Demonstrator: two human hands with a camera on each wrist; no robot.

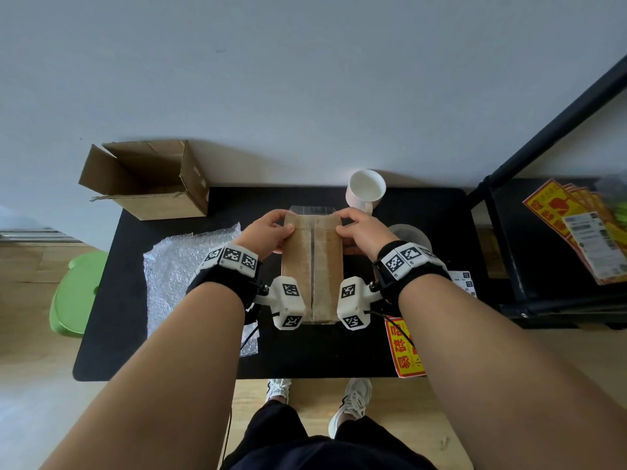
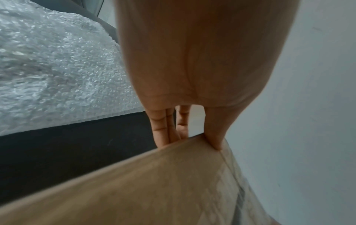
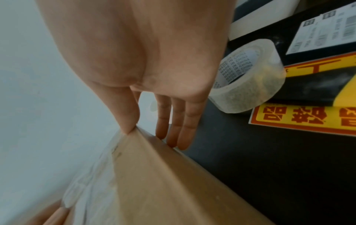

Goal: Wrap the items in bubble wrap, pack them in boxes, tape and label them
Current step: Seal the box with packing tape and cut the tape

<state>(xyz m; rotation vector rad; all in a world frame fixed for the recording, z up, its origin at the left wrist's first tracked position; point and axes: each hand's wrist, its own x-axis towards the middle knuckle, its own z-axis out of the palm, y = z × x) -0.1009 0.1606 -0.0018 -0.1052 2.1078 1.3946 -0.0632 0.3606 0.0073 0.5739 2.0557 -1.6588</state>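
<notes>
**Desk:** What sits at the centre of the frame?

**Photographer:** A closed cardboard box [image 1: 312, 266], held between a person's two hands above the middle of a black table [image 1: 424, 340]. Its long axis runs straight away from the person toward the wall, the far end pointing at the wall. A strip of clear tape [image 1: 312, 212] lies along the top seam, its loose end jutting past the far edge.

**Desk:** And the grip?

**Photographer:** The left hand [image 1: 269, 230] clasps the far left corner, thumb on top, fingers [image 2: 163, 129] down the side. The right hand [image 1: 361, 232] mirrors it on the far right corner, thumb on the top edge, fingers [image 3: 179, 126] against the side wall. Both hold the box by its far end.

**Desk:** Does it rest on the table?

**Photographer:** I cannot tell; the near end is hidden behind the wrist cameras.

**Desk:** What surrounds it?

**Photographer:** A sheet of bubble wrap [image 1: 183, 266] lies on the table to the left. A white mug [image 1: 366, 189] stands just beyond the right hand, near the wall. A roll of clear tape [image 3: 250, 76] sits to the right of the box, beside a yellow-and-red sticker [image 3: 304, 117] and a printed shipping label [image 3: 325, 27]. An open, empty cardboard box [image 1: 149, 179] sits at the table's far left corner. More stickers lie on a black shelf [image 1: 543, 266] to the right.
</notes>
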